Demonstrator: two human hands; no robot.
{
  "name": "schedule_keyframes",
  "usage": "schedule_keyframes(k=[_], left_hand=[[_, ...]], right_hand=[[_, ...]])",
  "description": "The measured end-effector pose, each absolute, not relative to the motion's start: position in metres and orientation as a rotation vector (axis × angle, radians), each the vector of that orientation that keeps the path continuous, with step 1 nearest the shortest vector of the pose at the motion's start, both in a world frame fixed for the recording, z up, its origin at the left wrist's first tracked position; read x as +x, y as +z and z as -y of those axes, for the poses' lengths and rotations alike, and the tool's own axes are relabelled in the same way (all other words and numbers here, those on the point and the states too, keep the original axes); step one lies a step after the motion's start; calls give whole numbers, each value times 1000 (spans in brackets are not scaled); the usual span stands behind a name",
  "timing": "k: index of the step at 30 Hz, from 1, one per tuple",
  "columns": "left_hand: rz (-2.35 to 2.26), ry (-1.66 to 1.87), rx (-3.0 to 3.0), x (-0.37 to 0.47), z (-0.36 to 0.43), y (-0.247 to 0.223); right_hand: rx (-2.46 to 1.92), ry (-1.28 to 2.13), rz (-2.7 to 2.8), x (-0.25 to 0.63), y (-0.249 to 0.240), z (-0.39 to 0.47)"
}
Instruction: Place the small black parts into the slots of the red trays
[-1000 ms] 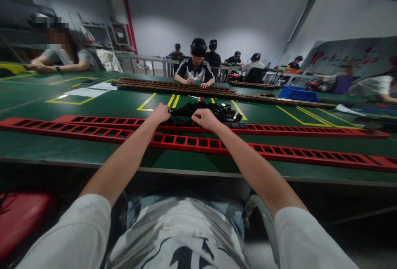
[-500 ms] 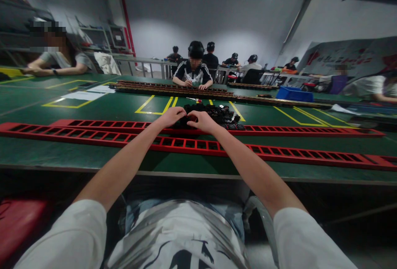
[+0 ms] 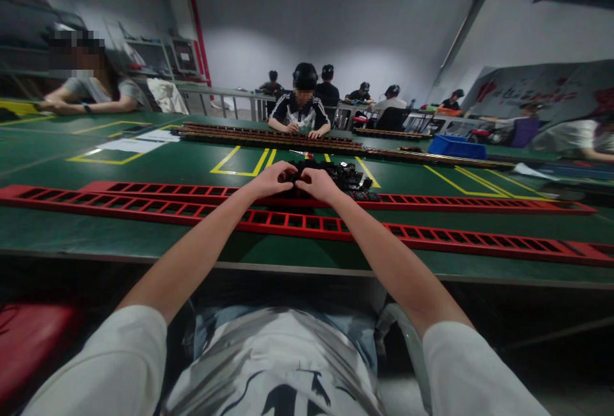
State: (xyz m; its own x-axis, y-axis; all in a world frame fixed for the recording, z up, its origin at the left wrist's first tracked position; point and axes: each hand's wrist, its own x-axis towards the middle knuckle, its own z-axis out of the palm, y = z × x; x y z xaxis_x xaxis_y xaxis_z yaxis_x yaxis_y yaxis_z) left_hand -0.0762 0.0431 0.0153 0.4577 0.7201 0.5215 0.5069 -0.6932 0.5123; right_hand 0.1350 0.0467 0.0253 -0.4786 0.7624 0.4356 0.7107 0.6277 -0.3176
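Both hands are together at a pile of small black parts [image 3: 352, 176], over the rear one of two long red slotted frames [image 3: 432, 203]. My left hand [image 3: 273, 180] has its fingers curled at the pile's left side. Close beside it, my right hand [image 3: 316, 184] is closed, thumb and fingers bent together. Whatever lies between the fingertips is dark and too small to make out. The front red frame [image 3: 297, 223] lies nearer to me, beneath my forearms. A small red-tipped tool [image 3: 307, 155] rests behind the pile.
Brown strips [image 3: 268, 137] lie across the far side of the green table [image 3: 192, 169], before a seated person [image 3: 300, 109]. White sheets [image 3: 139, 143] are at the left, a blue bin [image 3: 456, 147] at the right. Other people sit further off.
My left hand has turned slightly, and its fingers have bent downward. My right hand has shifted a little to the right, its fingers drawn closer together. The red frames look unmoved.
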Motion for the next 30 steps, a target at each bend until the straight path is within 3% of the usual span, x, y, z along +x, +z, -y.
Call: schedule_keyframes(k=[9, 19, 30], left_hand=[[-1161, 976, 2557, -71, -40, 17], [-1092, 1103, 2461, -62, -35, 19], [-1163, 699, 2653, -59, -28, 17]], right_hand=[[-1110, 138, 2306, 137, 24, -47], [-912, 222, 2521, 150, 53, -48], [-955, 326, 2318, 178, 27, -39]])
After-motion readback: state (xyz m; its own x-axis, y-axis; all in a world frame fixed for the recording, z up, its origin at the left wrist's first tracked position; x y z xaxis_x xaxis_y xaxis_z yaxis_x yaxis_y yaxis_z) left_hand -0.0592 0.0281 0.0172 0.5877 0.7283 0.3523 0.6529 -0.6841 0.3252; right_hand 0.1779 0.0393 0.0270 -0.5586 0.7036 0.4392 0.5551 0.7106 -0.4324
